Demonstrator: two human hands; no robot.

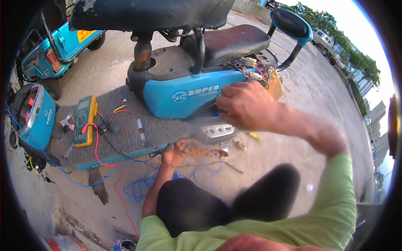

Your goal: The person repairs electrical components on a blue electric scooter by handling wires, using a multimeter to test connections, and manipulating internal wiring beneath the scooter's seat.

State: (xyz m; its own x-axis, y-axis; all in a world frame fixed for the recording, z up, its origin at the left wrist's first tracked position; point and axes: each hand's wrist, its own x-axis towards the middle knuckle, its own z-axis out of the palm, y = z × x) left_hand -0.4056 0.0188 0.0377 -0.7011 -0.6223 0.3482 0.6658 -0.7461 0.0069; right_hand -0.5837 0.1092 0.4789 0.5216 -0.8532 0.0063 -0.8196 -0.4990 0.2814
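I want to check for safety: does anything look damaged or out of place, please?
Yes, wires lie exposed at the rear of the blue scooter, where panelling might be expected; blue cable lies tangled on the ground.

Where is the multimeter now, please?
In the head view, the multimeter lies at left on the grey mat of the scooter, a red lead at its right edge.

A turquoise-blue electric scooter (161,100) stands upright and side-on on pale pavement (331,92). Its side panel bears white lettering and a round emblem; a black cushioned seat (234,39), scuffed and brownish on top, sits above. Wires and pale connectors (253,69) are exposed at the right end. Low on the side is a silver slotted cover (220,131), with a rusty metal bar (205,153) running beneath.
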